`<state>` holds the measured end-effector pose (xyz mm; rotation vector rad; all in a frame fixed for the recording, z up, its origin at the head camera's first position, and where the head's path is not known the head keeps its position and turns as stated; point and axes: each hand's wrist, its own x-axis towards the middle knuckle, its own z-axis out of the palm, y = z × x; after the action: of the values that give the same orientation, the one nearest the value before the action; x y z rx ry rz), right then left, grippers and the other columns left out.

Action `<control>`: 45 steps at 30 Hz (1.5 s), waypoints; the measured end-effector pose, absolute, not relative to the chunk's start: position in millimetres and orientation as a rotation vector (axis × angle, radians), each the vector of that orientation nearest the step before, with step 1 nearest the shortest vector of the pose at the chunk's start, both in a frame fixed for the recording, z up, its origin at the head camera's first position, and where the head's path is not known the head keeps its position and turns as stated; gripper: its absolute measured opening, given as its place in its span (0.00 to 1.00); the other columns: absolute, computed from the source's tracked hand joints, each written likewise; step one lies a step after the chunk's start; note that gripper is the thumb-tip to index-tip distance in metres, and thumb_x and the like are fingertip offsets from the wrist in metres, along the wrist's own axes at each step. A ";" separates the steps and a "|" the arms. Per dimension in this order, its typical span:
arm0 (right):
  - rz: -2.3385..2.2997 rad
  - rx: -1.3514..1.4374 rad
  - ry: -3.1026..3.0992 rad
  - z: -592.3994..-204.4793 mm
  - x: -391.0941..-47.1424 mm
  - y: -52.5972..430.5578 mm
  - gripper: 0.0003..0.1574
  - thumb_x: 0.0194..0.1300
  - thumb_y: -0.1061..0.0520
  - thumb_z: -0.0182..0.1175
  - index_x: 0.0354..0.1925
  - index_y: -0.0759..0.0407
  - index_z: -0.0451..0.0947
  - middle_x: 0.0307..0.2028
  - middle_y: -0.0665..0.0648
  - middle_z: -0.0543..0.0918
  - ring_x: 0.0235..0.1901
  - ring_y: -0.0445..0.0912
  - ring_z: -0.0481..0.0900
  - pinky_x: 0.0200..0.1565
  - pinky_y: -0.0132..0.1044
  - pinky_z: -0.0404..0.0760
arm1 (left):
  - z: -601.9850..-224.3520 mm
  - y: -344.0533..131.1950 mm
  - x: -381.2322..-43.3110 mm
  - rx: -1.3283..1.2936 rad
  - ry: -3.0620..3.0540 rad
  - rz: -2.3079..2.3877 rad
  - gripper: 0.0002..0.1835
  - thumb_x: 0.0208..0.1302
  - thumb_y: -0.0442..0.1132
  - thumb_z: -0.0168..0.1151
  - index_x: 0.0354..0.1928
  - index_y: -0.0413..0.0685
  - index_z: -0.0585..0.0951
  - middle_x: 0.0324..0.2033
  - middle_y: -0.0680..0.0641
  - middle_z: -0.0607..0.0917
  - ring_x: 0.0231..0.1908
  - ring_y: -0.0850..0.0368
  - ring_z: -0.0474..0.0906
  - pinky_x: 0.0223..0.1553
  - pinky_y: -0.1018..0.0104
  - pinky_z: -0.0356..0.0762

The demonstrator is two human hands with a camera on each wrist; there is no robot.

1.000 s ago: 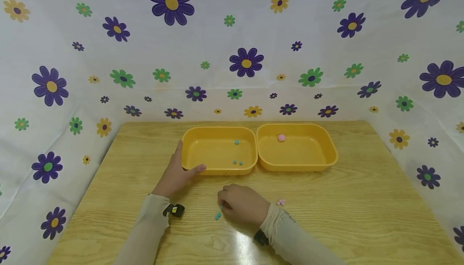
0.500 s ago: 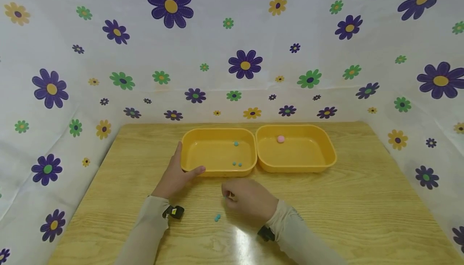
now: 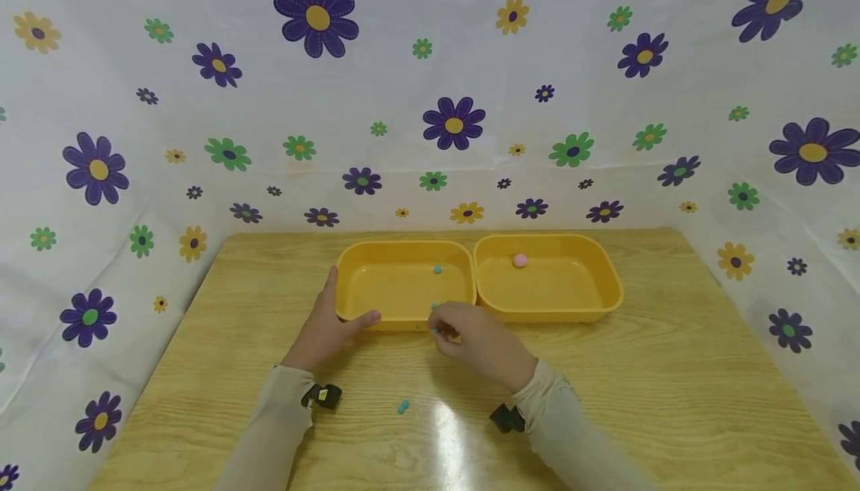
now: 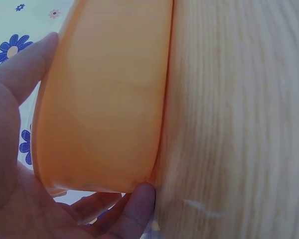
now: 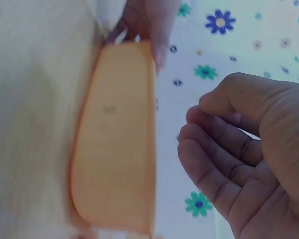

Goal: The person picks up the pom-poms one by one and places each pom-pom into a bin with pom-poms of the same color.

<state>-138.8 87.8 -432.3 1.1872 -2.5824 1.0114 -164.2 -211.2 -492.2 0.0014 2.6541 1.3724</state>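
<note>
My left hand point(image 3: 325, 332) grips the left end of the left yellow tray point(image 3: 376, 321), thumb on its front wall; the left wrist view shows fingers curled round its end. My right hand point(image 3: 480, 342) is at the tray's front wall, thumb and fingertips pinching a small blue bead point(image 3: 434, 330), mostly hidden. Inside this tray lie a blue bead point(image 3: 437, 270) near the back and another point(image 3: 434, 305) partly behind my right fingers. Two more blue beads point(image 3: 403, 406) sit close together on the table in front. In the right wrist view, the right fingertips are drawn together beside the tray's rim.
The right yellow tray point(image 3: 551, 316) stands against the left one, with a pink ball point(image 3: 520, 260) near its back left. Beneath is a wooden table point(image 3: 672, 401). A flower-patterned white sheet point(image 3: 376, 88) rises behind and at both sides.
My right hand has lifted a blue bead from the table and moved forward to the left tray's front edge. The pink pieces on the table became hidden behind it. The left hand stays put.
</note>
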 end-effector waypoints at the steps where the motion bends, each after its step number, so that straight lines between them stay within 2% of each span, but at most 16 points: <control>1: 0.999 1.167 -2.585 -431.1 -140.3 91.1 0.08 0.65 0.68 0.68 0.40 0.58 0.81 0.35 0.50 0.84 0.32 0.39 0.77 0.36 0.30 0.81 | -492.6 -211.1 -164.3 0.002 2.652 1.373 0.71 0.57 0.72 0.69 0.81 0.60 0.27 0.82 0.37 0.41 0.79 0.34 0.45 0.75 0.34 0.48; 8: 0.875 1.032 -2.607 -426.6 -149.4 107.6 0.05 0.66 0.63 0.70 0.39 0.58 0.83 0.34 0.49 0.85 0.32 0.40 0.79 0.36 0.32 0.82 | -496.8 -214.8 -166.9 0.014 2.638 1.384 0.68 0.60 0.72 0.67 0.82 0.61 0.28 0.82 0.40 0.40 0.80 0.35 0.43 0.75 0.34 0.47; 12: 0.863 0.998 -2.608 -425.6 -152.6 111.4 0.05 0.65 0.63 0.70 0.39 0.58 0.83 0.33 0.48 0.85 0.32 0.39 0.79 0.37 0.32 0.82 | -496.8 -220.0 -169.1 -0.001 2.621 1.403 0.59 0.68 0.72 0.57 0.82 0.61 0.30 0.83 0.44 0.39 0.81 0.37 0.40 0.77 0.35 0.43; 14: 0.871 0.975 -2.617 -425.1 -153.7 112.8 0.05 0.65 0.62 0.71 0.38 0.56 0.83 0.33 0.47 0.84 0.32 0.39 0.78 0.37 0.32 0.82 | -494.3 -221.7 -169.3 -0.002 2.617 1.426 0.54 0.74 0.69 0.51 0.82 0.59 0.30 0.83 0.43 0.39 0.81 0.38 0.39 0.77 0.36 0.42; 17: 0.880 0.950 -2.623 -425.0 -155.4 115.5 0.06 0.65 0.62 0.71 0.38 0.56 0.82 0.32 0.47 0.83 0.32 0.39 0.78 0.37 0.33 0.82 | -488.9 -222.1 -168.3 -0.033 2.600 1.493 0.46 0.81 0.62 0.45 0.83 0.55 0.33 0.81 0.36 0.47 0.79 0.36 0.48 0.76 0.37 0.49; 20: 0.883 0.941 -2.620 -423.8 -156.5 118.4 0.06 0.64 0.63 0.70 0.38 0.56 0.82 0.33 0.48 0.84 0.33 0.40 0.79 0.39 0.34 0.83 | -485.7 -222.3 -167.2 -0.110 2.608 1.561 0.38 0.84 0.56 0.42 0.83 0.50 0.42 0.74 0.32 0.62 0.72 0.36 0.63 0.72 0.39 0.62; 23: 0.892 0.922 -2.626 -421.2 -156.8 120.8 0.07 0.65 0.63 0.70 0.38 0.57 0.81 0.34 0.49 0.84 0.33 0.40 0.79 0.39 0.35 0.84 | -485.8 -222.5 -166.7 -0.196 2.653 1.599 0.33 0.84 0.54 0.42 0.81 0.45 0.55 0.61 0.34 0.75 0.58 0.41 0.75 0.60 0.48 0.75; 26: 0.901 0.895 -2.646 -419.1 -156.9 122.6 0.06 0.65 0.63 0.70 0.38 0.56 0.81 0.33 0.48 0.84 0.33 0.40 0.79 0.38 0.35 0.84 | -487.5 -222.7 -167.0 -0.240 2.698 1.612 0.30 0.84 0.54 0.44 0.77 0.44 0.64 0.48 0.38 0.81 0.43 0.48 0.79 0.46 0.59 0.78; 29: 0.893 0.882 -2.668 -418.7 -157.2 124.0 0.06 0.66 0.62 0.70 0.38 0.55 0.81 0.32 0.47 0.83 0.33 0.39 0.78 0.38 0.34 0.83 | -489.6 -222.8 -168.2 -0.256 2.677 1.664 0.28 0.83 0.53 0.47 0.74 0.45 0.68 0.39 0.41 0.83 0.33 0.52 0.79 0.36 0.65 0.78; 33: 0.875 0.880 -2.683 -419.1 -158.3 124.8 0.05 0.66 0.61 0.70 0.37 0.54 0.81 0.31 0.47 0.83 0.32 0.39 0.78 0.37 0.34 0.82 | -494.4 -224.9 -171.2 -0.291 2.511 1.836 0.25 0.82 0.52 0.50 0.71 0.45 0.70 0.30 0.47 0.82 0.27 0.55 0.77 0.29 0.68 0.79; 36: 0.875 0.871 -2.698 -418.7 -158.4 125.1 0.05 0.66 0.61 0.69 0.37 0.54 0.81 0.31 0.46 0.82 0.32 0.38 0.77 0.37 0.34 0.82 | -492.5 -225.0 -170.9 -0.345 2.323 2.000 0.22 0.81 0.50 0.53 0.63 0.40 0.72 0.26 0.50 0.78 0.26 0.57 0.77 0.28 0.68 0.79; 41: 0.884 0.864 -2.714 -419.2 -158.7 126.8 0.05 0.66 0.61 0.69 0.38 0.54 0.81 0.32 0.46 0.82 0.32 0.39 0.77 0.37 0.34 0.82 | -502.2 -225.2 -171.0 -0.373 2.115 2.194 0.19 0.80 0.51 0.56 0.46 0.40 0.72 0.26 0.51 0.75 0.25 0.58 0.75 0.26 0.68 0.78; 45: 0.889 0.860 -2.715 -419.0 -159.7 128.3 0.05 0.66 0.61 0.69 0.39 0.54 0.81 0.32 0.47 0.83 0.33 0.39 0.78 0.37 0.34 0.82 | -512.6 -227.3 -173.7 -0.329 2.066 2.255 0.18 0.79 0.52 0.56 0.39 0.43 0.71 0.25 0.52 0.74 0.24 0.59 0.74 0.24 0.69 0.77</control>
<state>-159.7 128.3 -419.0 0.8600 -2.7146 0.8893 -173.7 -227.3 -512.6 -0.3288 2.0657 2.2549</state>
